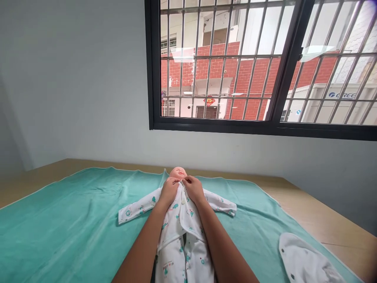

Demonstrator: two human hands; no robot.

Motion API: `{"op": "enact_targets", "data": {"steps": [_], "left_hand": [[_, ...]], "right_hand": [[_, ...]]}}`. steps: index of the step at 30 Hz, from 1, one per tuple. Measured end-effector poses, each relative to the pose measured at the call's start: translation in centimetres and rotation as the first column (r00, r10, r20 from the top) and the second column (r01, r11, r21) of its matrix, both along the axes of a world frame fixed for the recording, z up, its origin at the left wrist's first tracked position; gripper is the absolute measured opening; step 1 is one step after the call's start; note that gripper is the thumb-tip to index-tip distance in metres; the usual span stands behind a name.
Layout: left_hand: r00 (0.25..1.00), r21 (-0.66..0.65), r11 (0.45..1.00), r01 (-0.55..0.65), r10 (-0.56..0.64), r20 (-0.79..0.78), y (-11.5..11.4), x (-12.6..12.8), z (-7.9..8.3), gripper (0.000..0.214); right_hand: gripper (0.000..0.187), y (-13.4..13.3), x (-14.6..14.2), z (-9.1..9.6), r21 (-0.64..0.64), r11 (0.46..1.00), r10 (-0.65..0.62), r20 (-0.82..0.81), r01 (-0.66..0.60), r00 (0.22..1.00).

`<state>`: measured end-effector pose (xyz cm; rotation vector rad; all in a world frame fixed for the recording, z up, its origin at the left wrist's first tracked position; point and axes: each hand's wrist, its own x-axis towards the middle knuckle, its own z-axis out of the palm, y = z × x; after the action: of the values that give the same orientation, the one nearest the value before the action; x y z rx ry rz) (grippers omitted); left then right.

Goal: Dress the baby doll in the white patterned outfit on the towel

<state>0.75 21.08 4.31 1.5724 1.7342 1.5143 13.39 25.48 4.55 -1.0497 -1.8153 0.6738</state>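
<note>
A baby doll [178,173] lies on its back with its head toward the wall. It wears a white baby jacket [173,226] with a small coloured print, both sleeves spread out sideways. Below the jacket are white printed pants [172,263]. At the neckline, just under the doll's chin, my left hand [171,190] and my right hand [193,188] pinch the collar edges close together. A pale button shows on the jacket front below my fingers. The lower front flaps part over the pants. What exactly lies between my fingertips is too small to make out.
A green blanket [73,220] covers most of the wooden table [312,212]. At the lower right lies a white cloth piece with dark snaps [306,259]. Behind the table stand a grey-white wall [103,98] and a barred window with a black frame [212,125].
</note>
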Motion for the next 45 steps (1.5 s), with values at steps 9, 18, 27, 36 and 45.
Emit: {"op": "enact_targets", "data": {"steps": [9, 18, 27, 36, 45], "left_hand": [[0.992, -0.014, 0.994, -0.104, 0.103, -0.066, -0.9, 0.8, 0.5, 0.01], [0.989, -0.034, 0.99, -0.14, 0.138, -0.048, -2.4, 0.3, 3.1, 0.024], [0.973, -0.168, 0.982, 0.089, -0.122, -0.196, -5.0, 0.0, 6.3, 0.023], [0.932, -0.224, 0.963, 0.148, -0.212, -0.294, -5.8, 0.0, 5.7, 0.004], [0.935, -0.24, 0.946, 0.216, -0.271, -0.229, -5.6, 0.3, 5.5, 0.018]], "right_hand": [[0.018, -0.1, 0.4, 0.1, -0.104, 0.981, -0.158, 0.07, 0.165, 0.985], [0.01, -1.9, 2.8, 4.2, -0.062, 0.981, -0.145, 0.379, 0.181, 0.914], [0.02, -4.9, 0.6, 5.4, -0.124, 0.991, 0.104, 0.509, -0.047, 0.855], [0.013, -2.9, 3.9, 4.3, -0.351, 0.857, 0.475, 0.256, -0.377, 0.842], [0.029, -2.5, 5.5, 1.7, -0.417, 0.745, 0.505, -0.158, -0.521, 0.849]]}}
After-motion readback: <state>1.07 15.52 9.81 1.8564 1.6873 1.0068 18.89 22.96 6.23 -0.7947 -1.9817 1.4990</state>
